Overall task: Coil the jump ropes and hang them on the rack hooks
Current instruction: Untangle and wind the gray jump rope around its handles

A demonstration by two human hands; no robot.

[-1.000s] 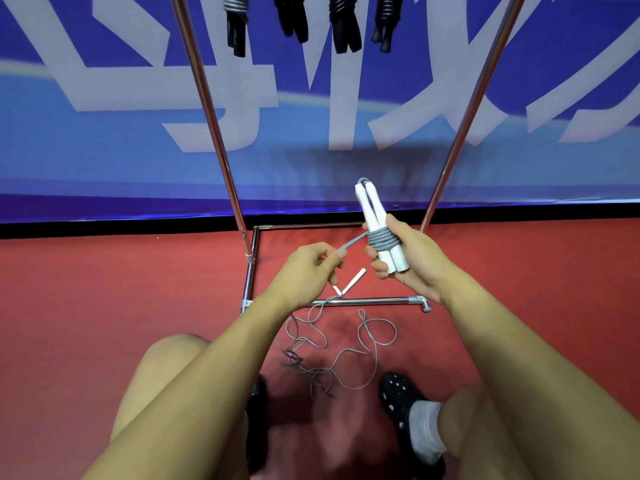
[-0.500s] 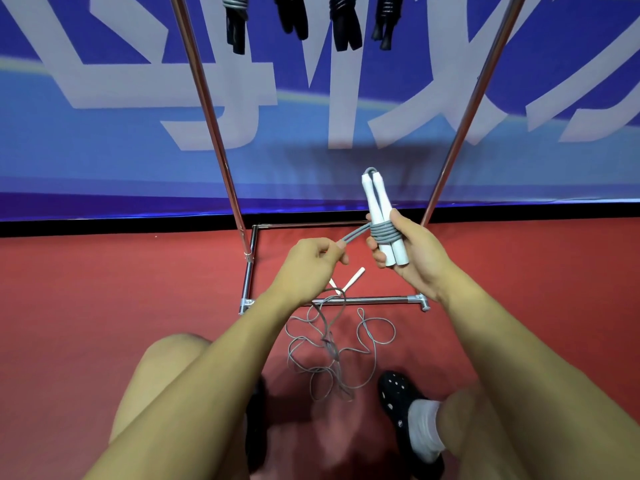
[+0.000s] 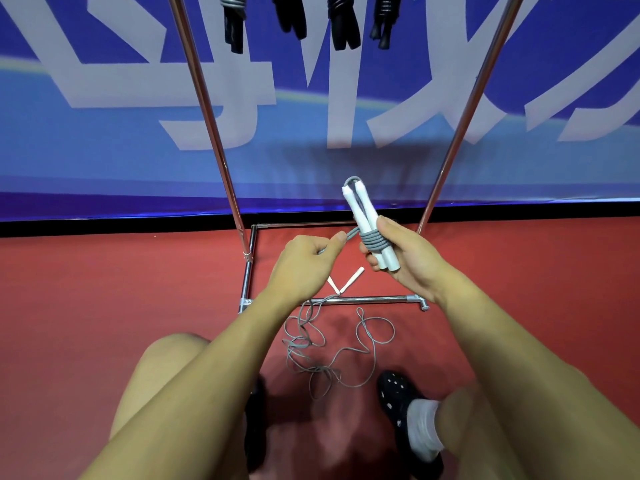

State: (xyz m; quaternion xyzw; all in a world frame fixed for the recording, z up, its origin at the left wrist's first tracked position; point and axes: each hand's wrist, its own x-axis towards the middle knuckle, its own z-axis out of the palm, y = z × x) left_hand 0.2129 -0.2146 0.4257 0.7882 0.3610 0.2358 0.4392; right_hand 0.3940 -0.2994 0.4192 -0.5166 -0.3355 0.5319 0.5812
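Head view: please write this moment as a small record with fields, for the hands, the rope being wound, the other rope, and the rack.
right hand: right hand grips the pair of white plastic handles, tilted, upper ends away from the person
left hand: left hand pinches the grey cord beside the handles
winding: several grey turns around the handles
loose cord: tangled grey loops lying on the red floor
other rope: second pair of white handles on the floor inside the rack base
rack: chrome metal rack; dark coiled ropes hanging at the top
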